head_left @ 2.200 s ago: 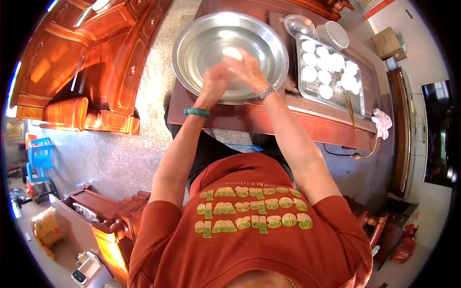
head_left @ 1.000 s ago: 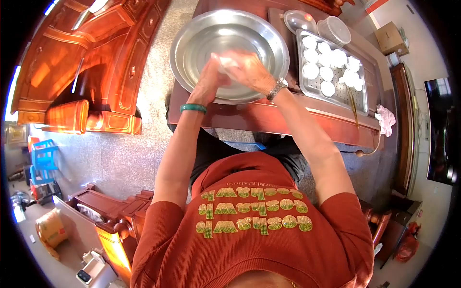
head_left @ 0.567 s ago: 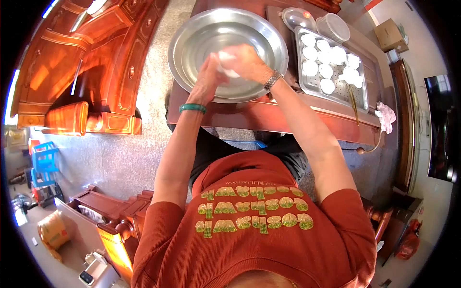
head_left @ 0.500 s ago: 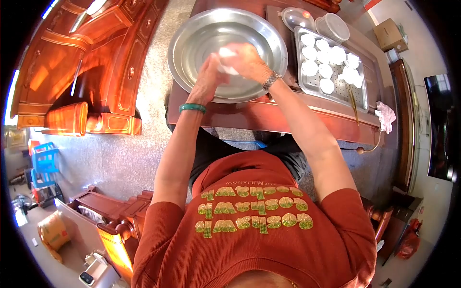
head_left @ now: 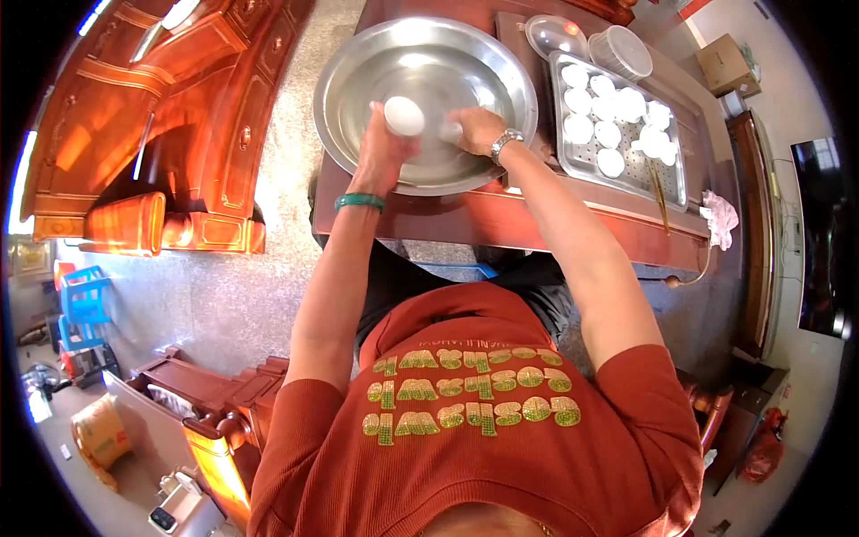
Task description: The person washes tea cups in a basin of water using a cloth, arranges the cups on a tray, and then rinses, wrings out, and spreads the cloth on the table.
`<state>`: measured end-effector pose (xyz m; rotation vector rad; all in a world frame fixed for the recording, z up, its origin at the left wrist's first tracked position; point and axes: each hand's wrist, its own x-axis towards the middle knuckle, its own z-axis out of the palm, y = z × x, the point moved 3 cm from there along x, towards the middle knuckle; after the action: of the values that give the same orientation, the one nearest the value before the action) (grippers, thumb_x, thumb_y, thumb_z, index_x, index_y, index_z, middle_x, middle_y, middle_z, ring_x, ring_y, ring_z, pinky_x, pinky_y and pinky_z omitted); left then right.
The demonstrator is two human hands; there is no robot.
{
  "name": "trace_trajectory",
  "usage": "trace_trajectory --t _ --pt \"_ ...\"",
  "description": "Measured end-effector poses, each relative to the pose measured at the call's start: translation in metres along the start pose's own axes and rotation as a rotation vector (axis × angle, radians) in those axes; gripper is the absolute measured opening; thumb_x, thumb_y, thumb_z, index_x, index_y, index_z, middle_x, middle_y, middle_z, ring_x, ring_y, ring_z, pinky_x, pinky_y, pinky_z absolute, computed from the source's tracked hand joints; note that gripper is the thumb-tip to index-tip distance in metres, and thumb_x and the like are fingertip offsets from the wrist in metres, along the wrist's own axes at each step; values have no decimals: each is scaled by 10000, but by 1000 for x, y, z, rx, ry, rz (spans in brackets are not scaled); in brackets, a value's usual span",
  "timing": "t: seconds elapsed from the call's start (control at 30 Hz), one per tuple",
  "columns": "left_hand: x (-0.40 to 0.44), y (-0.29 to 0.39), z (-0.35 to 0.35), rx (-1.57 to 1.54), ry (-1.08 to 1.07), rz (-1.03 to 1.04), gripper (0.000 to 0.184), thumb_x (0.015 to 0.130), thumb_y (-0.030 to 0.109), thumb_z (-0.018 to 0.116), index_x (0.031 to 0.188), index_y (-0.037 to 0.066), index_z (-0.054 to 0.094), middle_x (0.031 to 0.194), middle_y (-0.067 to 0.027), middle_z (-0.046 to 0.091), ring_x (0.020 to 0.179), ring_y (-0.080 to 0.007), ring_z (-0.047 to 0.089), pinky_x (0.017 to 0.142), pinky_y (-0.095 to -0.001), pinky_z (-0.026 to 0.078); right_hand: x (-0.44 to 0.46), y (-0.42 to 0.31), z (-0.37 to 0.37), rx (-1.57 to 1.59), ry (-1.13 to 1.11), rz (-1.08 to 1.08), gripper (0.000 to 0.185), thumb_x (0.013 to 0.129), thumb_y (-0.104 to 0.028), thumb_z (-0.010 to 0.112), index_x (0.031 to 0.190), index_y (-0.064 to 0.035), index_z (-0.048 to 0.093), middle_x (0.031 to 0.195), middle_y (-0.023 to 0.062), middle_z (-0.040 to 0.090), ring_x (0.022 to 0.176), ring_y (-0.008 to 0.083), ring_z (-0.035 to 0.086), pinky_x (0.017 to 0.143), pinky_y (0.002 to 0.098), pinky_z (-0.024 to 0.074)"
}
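Left hand (head_left: 385, 152): gripping white round item (head_left: 404, 116) over metal basin (head_left: 343, 125)
Right hand (head_left: 479, 132): curled over same basin, blurred at fingertips, can't tell grip
Basin: at left edge of bench (head_left: 447, 213), holding clear liquid (head_left: 420, 85)
Tray (head_left: 637, 183): right of basin, bearing white round pieces (head_left: 579, 127)

One metal basin (head_left: 333, 98) stands on the table (head_left: 438, 215). Two hands are over it: the left hand (head_left: 385, 148), with one white cup (head_left: 404, 115), and the right hand (head_left: 480, 131). Right of the basin are one tray (head_left: 637, 173) bearing at least nine white pieces (head_left: 578, 128), glare hiding the exact number, one clear lid (head_left: 548, 36) and one plastic tub (head_left: 624, 54); farther right, one pink cloth (head_left: 718, 217).
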<state>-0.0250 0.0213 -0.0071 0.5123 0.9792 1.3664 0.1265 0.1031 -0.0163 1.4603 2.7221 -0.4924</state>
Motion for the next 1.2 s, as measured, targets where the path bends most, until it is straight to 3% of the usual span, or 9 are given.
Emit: trace_trajectory --t 0.13,0.23,0.3,0.33,0.47,0.7,0.9,0.97,1.2 --pt "3 -1 -3 -37 86 -42 490 917 479 242 977 65 497 821 -55 543 680 -140 497 556 -251 398 5 -2 -13 159 76 -46 265 716 -268 614 945 -133 615 937 115 612 870 279 585 766 385 452" --pt "5 -2 -4 -41 152 -113 463 918 466 253 981 79 499 809 -45 546 652 -133 499 518 -240 394 -11 -24 -42 674 139 -26 230 731 -269 599 889 -104 619 885 122 618 818 279 590 737 369 451" --pt "5 -3 -1 -36 170 -144 450 918 462 259 984 88 501 799 -38 548 637 -127 499 500 -235 391 -15 -40 -54 826 185 -187 209 734 -152 650 936 -109 616 760 -25 569 678 45 473 580 208 429" --pt "5 -5 1 -22 171 -141 440 914 467 273 978 101 509 787 -27 549 629 -117 499 492 -230 388 -10 -45 -50 655 213 -289 243 736 -157 625 976 -122 602 821 38 613 709 127 559 627 273 463" --pt "13 -10 -6 92 161 -146 519 877 516 277 906 79 555 672 -46 546 492 -137 466 403 -242 346 -12 -69 -37 399 434 -476 248 672 -99 576 920 -107 565 786 145 600 765 321 570 678 397 449" --pt "7 -5 1 196 213 -109 492 878 474 271 896 72 555 666 -30 540 490 -125 455 399 -238 316 -4 -68 -39 155 393 -304 193 685 -99 571 877 -92 562 745 148 594 745 333 571 654 413 451" --pt "6 -6 -1 169 253 -100 471 879 457 276 919 74 547 696 -36 543 493 -134 451 420 -241 319 1 -74 -42 485 132 -335 146 688 -130 579 824 -79 590 803 142 615 768 292 589 683 369 457" --pt "6 -5 1 230 207 -38 466 878 450 277 952 73 540 725 -43 550 505 -138 457 426 -247 332 1 -71 -44 745 -51 3 187 692 -180 597 834 -58 597 790 133 624 694 244 603 644 345 468" --pt "8 -12 -6 241 145 -33 441 887 467 324 972 104 559 730 -16 553 562 -107 471 500 -240 395 -2 -59 -40 562 178 -101 297 737 -283 582 866 -15 582 780 120 611 609 155 576 556 310 466"
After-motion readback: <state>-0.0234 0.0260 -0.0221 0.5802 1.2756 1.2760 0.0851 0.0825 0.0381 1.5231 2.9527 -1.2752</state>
